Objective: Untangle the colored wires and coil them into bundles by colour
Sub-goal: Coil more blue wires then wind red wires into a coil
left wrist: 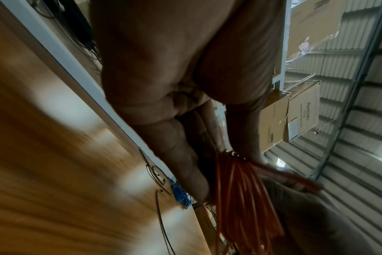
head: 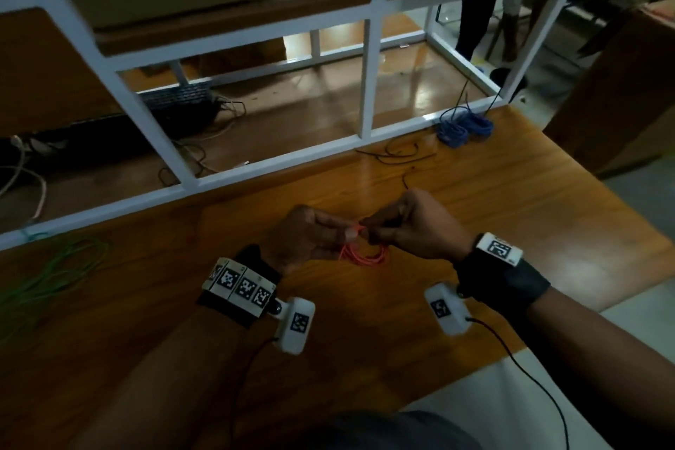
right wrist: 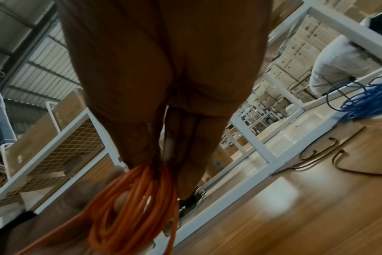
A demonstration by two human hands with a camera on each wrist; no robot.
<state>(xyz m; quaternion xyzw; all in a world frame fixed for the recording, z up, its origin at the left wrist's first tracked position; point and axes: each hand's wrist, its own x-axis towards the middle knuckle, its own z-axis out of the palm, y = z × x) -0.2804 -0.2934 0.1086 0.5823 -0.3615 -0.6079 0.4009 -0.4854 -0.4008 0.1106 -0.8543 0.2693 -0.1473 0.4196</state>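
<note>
Orange wire coil hanging downward, pinched by both hands

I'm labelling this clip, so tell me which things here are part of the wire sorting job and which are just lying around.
Part of the job:
- orange wire coil, pinched by the left hand and right hand
- blue wire bundle, at the table's far edge
- green wire, loose on the left
- black wire, loose on the wooden table

Lying about:
- white metal frame
- cardboard boxes
</note>
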